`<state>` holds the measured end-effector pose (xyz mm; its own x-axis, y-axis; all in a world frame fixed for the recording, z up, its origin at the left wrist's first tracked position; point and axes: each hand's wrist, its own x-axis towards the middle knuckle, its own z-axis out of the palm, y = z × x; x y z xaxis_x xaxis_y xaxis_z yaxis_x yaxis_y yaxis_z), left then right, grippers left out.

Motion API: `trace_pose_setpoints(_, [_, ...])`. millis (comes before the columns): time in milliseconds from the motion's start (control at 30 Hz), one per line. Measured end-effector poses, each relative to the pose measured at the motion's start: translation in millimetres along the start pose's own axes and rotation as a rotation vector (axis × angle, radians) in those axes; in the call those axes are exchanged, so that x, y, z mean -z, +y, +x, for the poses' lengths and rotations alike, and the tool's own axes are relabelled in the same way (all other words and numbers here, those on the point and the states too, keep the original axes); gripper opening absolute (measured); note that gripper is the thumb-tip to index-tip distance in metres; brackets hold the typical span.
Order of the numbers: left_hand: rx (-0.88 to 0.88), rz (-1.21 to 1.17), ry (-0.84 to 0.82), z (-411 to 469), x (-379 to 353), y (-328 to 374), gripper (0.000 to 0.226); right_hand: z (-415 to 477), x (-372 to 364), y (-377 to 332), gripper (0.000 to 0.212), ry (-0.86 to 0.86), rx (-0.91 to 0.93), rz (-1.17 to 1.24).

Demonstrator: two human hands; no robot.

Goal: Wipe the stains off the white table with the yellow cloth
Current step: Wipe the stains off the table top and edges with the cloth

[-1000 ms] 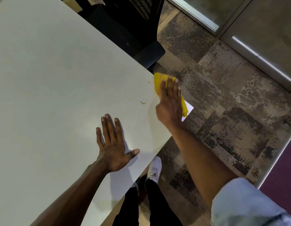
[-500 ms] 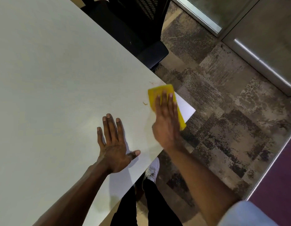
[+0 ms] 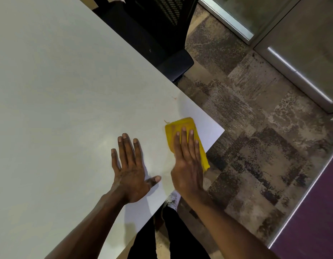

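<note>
A folded yellow cloth (image 3: 180, 126) lies flat on the white table (image 3: 59, 90), close to its near right corner. My right hand (image 3: 188, 161) presses down on the cloth with fingers stretched flat, covering its lower half. Just left of it, my left hand (image 3: 130, 171) rests palm-down on the table with fingers spread and nothing in it. A small brownish stain (image 3: 167, 121) shows right beside the cloth's upper left corner. Another faint stain (image 3: 174, 98) sits farther up, near the table's right edge.
A black office chair (image 3: 162, 34) stands against the table's far right edge. Patterned carpet (image 3: 255, 146) spreads to the right, bounded by metal-framed glass panels (image 3: 302, 53). My legs and a white shoe (image 3: 171, 200) are below the table's near edge.
My right hand has drawn the cloth back toward me along the table, from the right edge to beside the left hand. The left hand has stayed put.
</note>
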<state>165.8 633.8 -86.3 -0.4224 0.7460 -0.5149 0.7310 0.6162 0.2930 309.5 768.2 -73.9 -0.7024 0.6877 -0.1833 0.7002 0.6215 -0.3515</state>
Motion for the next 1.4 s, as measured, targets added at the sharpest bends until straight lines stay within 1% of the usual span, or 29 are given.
trace_pose_setpoints(67, [0.000, 0.003, -0.002, -1, 1, 0, 0.137, 35, 7, 1, 0.092, 0.006, -0.022, -0.035])
trace_pose_setpoints(167, [0.005, 0.006, 0.007, -1, 1, 0, 0.137, 105, 22, 8, 0.087, -0.034, -0.046, -0.082])
trace_pose_setpoints(267, [0.003, 0.012, 0.002, -1, 2, 1, 0.137, 147, 34, 14, 0.084, -0.052, -0.087, -0.063])
trace_pose_setpoints(367, [0.001, 0.000, 0.005, -2, 1, 0, 0.137, 125, 30, 13, 0.083, -0.021, -0.064, -0.061])
trace_pose_setpoints(500, [-0.005, -0.007, 0.029, -1, -3, -1, 0.136, 25, 8, 8, 0.091, 0.017, 0.007, -0.032])
trace_pose_setpoints(600, [-0.002, -0.001, 0.042, 0, -5, -1, 0.138, -16, -5, 4, 0.093, -0.028, 0.049, -0.032])
trace_pose_setpoints(700, [-0.004, 0.008, 0.044, -1, -4, 0, 0.137, 11, 0, 1, 0.088, -0.017, 0.093, -0.040])
trace_pose_setpoints(800, [-0.006, 0.020, 0.035, -1, -4, -1, 0.136, 78, 14, 1, 0.086, -0.056, 0.104, -0.099])
trace_pose_setpoints(867, [-0.005, 0.021, 0.031, 0, -2, -3, 0.135, 123, 24, 0, 0.086, -0.082, 0.080, -0.106])
trace_pose_setpoints(933, [-0.005, 0.020, 0.038, 1, 0, -3, 0.135, 147, 29, -1, 0.086, -0.080, 0.045, -0.109])
trace_pose_setpoints(1033, [-0.008, 0.009, 0.023, -1, -2, 0, 0.136, 128, 25, 2, 0.084, -0.049, 0.044, -0.089])
trace_pose_setpoints(1167, [0.001, 0.008, 0.019, -2, -1, 0, 0.135, 34, 6, 1, 0.087, -0.043, 0.147, -0.032])
trace_pose_setpoints(1233, [0.001, -0.002, 0.025, -3, 0, 1, 0.135, 3, -3, -4, 0.089, -0.025, 0.202, 0.011])
trace_pose_setpoints(1300, [0.001, -0.009, 0.025, -3, 2, 2, 0.134, 11, -5, -7, 0.086, -0.042, 0.231, -0.012])
trace_pose_setpoints(1400, [-0.003, -0.003, 0.018, -4, 3, 2, 0.132, 70, 6, -10, 0.082, -0.091, 0.270, -0.075])
